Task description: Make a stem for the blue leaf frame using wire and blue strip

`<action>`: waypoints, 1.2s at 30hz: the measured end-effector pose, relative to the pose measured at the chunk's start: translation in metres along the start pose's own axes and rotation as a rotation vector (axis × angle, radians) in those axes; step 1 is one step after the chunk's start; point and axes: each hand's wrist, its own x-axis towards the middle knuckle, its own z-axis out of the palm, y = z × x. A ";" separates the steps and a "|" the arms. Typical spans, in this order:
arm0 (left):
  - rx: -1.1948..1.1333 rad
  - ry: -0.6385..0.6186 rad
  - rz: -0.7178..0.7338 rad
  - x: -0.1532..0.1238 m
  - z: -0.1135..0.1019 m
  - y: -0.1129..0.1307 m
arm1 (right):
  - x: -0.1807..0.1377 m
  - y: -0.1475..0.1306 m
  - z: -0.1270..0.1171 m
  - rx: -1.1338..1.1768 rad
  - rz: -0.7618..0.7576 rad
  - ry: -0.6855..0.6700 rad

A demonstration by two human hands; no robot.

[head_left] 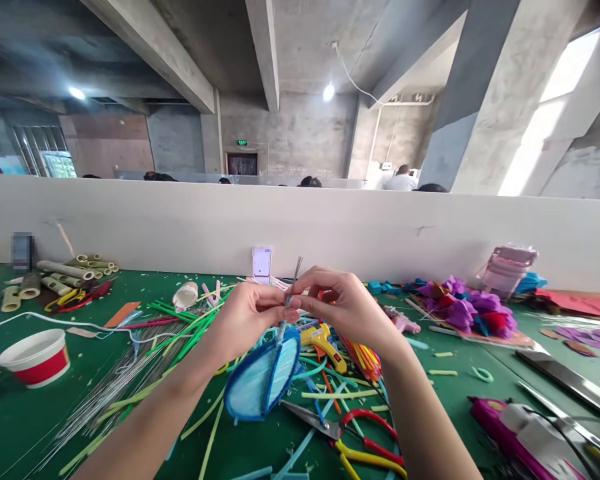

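Observation:
In the middle of the head view, my left hand (247,313) and my right hand (335,300) meet, fingertips pinched together on a thin wire stem (298,268). Several fine wire ends stick up above the fingers. Below them hangs a blue leaf-shaped piece (263,380), with a dark blue edge and a pale, see-through middle, joined to the stem. How the fingertips grip the wire is partly hidden. A yellow glue gun (325,343) lies just behind the piece. Scissors (347,433) with red and yellow handles rest partly open under my right forearm.
Bundled wires (115,380) and green strips (200,330) cover the table's left. A paper cup (35,357) and bamboo pieces (60,277) lie farther left. Purple flowers (473,307), a pink power strip (495,427) and a metal ruler (575,383) are right. A white partition (180,213) stands behind.

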 end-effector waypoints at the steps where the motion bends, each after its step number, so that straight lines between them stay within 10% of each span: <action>1: 0.011 -0.020 0.010 0.001 -0.001 0.000 | 0.000 0.000 0.000 0.000 -0.009 0.005; 8: 0.057 -0.197 -0.004 0.004 -0.013 -0.003 | 0.002 -0.001 0.010 -0.098 -0.067 0.054; 14: 0.431 0.184 0.097 -0.001 -0.009 -0.012 | 0.004 0.003 0.017 -0.164 -0.019 0.118; 22: 0.766 0.354 0.254 -0.001 0.012 -0.015 | 0.004 0.002 0.019 -0.208 0.007 0.153; 36: 0.679 0.217 0.235 -0.012 0.005 0.004 | 0.001 -0.008 0.006 -0.122 -0.042 0.078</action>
